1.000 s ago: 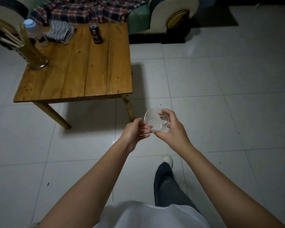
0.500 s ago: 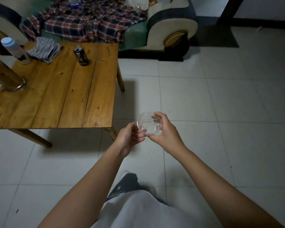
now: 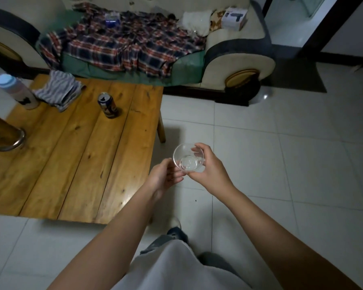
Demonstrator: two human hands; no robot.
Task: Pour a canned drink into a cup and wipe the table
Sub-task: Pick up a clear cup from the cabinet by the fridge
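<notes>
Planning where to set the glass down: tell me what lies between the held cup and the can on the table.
Only bare wooden table planks lie between the clear cup, gripped by the right hand, and the can, seen in the head view.

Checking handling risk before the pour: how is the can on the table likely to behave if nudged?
The can stands upright, tall and narrow, so it probably tips easily. Its round body would likely roll on the smooth wooden table. Fullness, hence weight, cannot be told.
</notes>
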